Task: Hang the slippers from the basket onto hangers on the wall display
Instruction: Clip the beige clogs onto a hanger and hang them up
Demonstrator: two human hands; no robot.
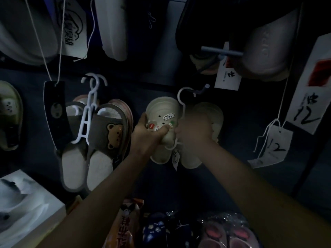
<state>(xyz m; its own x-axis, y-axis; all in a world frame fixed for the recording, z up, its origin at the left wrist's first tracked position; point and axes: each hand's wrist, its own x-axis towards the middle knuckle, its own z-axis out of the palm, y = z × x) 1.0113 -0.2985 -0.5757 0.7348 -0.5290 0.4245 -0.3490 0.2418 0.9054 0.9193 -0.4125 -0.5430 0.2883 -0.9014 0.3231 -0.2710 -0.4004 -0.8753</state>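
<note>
A pair of cream clog slippers with small charms hangs against the dark wall display in the middle. My left hand (149, 133) grips the left cream slipper (162, 111) across its strap. My right hand (194, 130) is closed on the white hanger (181, 101) between the two slippers and covers part of the right cream slipper (211, 111). The hanger's hook sits over a grey wall peg (203, 89). A paper tag dangles below the pair.
Brown bear slippers (100, 140) on white hangers (89, 111) hang to the left. More slippers and white price tags (308, 90) hang above and right. Below lie bagged slippers (227, 231) and, at lower left, a white box (26, 208).
</note>
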